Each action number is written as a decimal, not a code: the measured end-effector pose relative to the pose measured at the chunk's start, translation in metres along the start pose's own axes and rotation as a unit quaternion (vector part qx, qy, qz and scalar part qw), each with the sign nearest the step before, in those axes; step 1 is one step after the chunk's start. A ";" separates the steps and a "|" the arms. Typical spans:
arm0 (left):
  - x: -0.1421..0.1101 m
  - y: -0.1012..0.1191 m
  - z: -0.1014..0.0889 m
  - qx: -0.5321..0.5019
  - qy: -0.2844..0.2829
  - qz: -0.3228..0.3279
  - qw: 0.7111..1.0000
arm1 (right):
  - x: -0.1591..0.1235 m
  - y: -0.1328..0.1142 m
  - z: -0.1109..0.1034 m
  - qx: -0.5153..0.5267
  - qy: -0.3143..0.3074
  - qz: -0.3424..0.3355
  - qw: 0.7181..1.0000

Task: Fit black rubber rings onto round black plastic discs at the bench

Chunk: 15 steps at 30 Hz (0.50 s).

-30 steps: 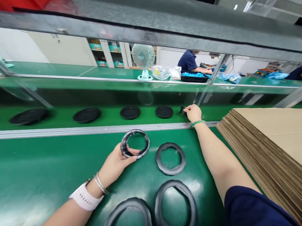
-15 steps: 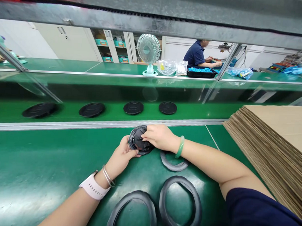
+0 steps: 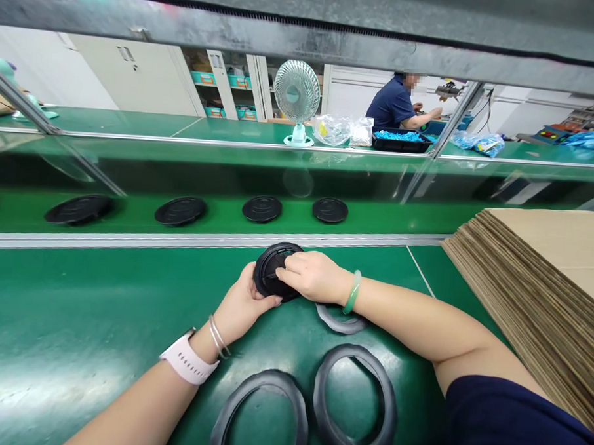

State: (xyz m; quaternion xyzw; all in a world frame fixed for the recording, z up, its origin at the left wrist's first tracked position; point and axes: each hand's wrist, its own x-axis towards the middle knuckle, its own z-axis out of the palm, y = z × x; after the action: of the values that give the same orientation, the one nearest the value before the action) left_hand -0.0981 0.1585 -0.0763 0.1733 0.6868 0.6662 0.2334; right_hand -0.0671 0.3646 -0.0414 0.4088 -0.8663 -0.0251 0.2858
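Note:
A round black plastic part with a raised rim is held tilted above the green bench, its recessed face toward me. My left hand grips its left and lower edge, thumb along the bottom. The fingers of my right hand are bent into the recess, pinched against something dark there that I cannot make out. Just below my right wrist lies a dark grey ring, partly covered by that hand. Nearer to me, two larger grey rings rest flat, one on the right and one on the left.
Beyond the metal rail, several black round discs lie on a green belt. Stacked cardboard sheets fill the right side. Farther back are a fan, a black tray of blue pieces and a seated person.
The black part has turned slightly in my hands, its face now darker and tipped differently. My right fingers stay inside it. The view has shifted a little; the rings have not moved.

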 end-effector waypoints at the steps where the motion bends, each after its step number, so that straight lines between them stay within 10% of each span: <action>1: 0.000 0.000 0.000 -0.006 -0.001 -0.001 1.000 | 0.000 0.000 -0.001 -0.004 0.010 -0.009 1.000; 15: -0.002 0.002 0.002 0.006 -0.004 -0.020 1.000 | 0.001 0.003 -0.001 0.067 -0.048 0.075 0.994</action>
State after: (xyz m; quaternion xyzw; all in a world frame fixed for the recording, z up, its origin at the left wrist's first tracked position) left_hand -0.0955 0.1593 -0.0740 0.1632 0.6932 0.6565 0.2486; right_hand -0.0693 0.3659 -0.0394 0.3593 -0.9069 0.0347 0.2172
